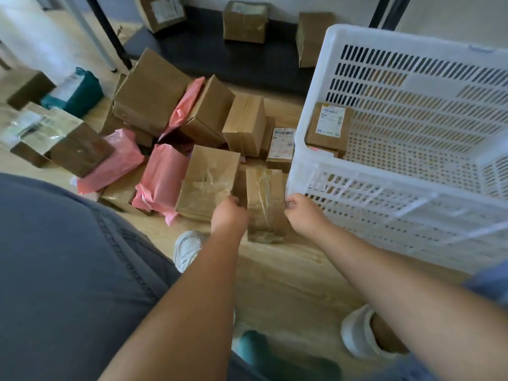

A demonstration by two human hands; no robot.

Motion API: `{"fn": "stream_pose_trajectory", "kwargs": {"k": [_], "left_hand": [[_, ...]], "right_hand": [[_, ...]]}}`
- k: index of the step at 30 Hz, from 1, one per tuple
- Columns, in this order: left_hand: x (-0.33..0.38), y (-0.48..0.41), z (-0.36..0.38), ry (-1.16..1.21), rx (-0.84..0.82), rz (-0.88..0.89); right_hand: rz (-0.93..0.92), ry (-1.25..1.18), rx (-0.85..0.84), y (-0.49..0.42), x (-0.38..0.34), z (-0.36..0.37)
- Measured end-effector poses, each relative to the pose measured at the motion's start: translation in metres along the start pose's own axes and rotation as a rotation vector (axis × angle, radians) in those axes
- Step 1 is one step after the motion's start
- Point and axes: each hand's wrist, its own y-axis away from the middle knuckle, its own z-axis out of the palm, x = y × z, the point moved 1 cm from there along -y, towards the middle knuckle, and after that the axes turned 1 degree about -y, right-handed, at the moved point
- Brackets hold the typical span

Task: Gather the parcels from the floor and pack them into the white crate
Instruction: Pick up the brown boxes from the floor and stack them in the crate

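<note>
A taped parcel lies on the floor between the left hand and the right hand, whose fingers curl at its edge. Just left of the left hand lies a second taped box, and further left a poly mailer. The crate stands right of the right hand, its corner just beside it, with a labelled box inside. Beyond the hands is a heap of cardboard boxes. Behind it, three more boxes sit on a low shelf.
</note>
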Motion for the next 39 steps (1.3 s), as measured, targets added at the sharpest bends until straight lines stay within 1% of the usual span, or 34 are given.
{"fn": "stream_pose_trajectory", "kwargs": {"k": [4,7,10,13,16,18,21,24,27,29,31,34,36,39], "left_hand": [[0.001,-0.002,0.010,0.012,-0.069,0.027],[-0.001,-0.004,0.018,-0.005,-0.136,-0.013],[-0.001,-0.005,0.022,0.069,-0.164,-0.054],[-0.003,-0.008,0.020,0.172,-0.148,-0.106],[-0.011,-0.011,0.017,0.326,-0.107,-0.160],[-0.011,-0.009,0.013,0.412,-0.083,-0.169],[-0.006,-0.004,0.007,0.481,-0.076,-0.155],[-0.001,0.001,0.001,0.544,-0.159,-0.146],[-0.007,0.000,-0.005,0.458,-0.193,-0.130],[-0.015,-0.001,-0.007,0.375,-0.237,-0.181],[-0.022,0.000,-0.007,0.350,-0.315,-0.273],[-0.025,0.002,-0.008,0.454,-0.428,-0.320],[-0.026,0.002,-0.009,0.577,-0.441,-0.323],[-0.026,0.001,-0.012,0.686,-0.438,-0.313]], "right_hand": [[0.069,0.012,-0.044,-0.006,0.006,0.001],[0.107,0.054,-0.096,-0.012,0.008,0.004],[0.144,0.037,-0.135,-0.016,0.007,0.009],[0.171,-0.010,-0.149,-0.020,0.006,0.015],[0.197,-0.075,-0.148,-0.023,0.006,0.019],[0.213,-0.115,-0.126,-0.023,0.006,0.020],[0.222,-0.134,-0.114,-0.020,0.003,0.021],[0.200,-0.167,-0.110,-0.018,0.002,0.019],[0.160,-0.178,-0.104,-0.015,0.003,0.015],[0.142,-0.187,-0.085,-0.008,0.001,0.010],[0.114,-0.222,-0.074,0.000,-0.002,0.003],[0.053,-0.278,-0.087,0.007,-0.004,-0.004],[0.023,-0.294,-0.097,0.013,-0.007,-0.007],[0.004,-0.332,-0.095,0.019,-0.012,-0.011]]}}
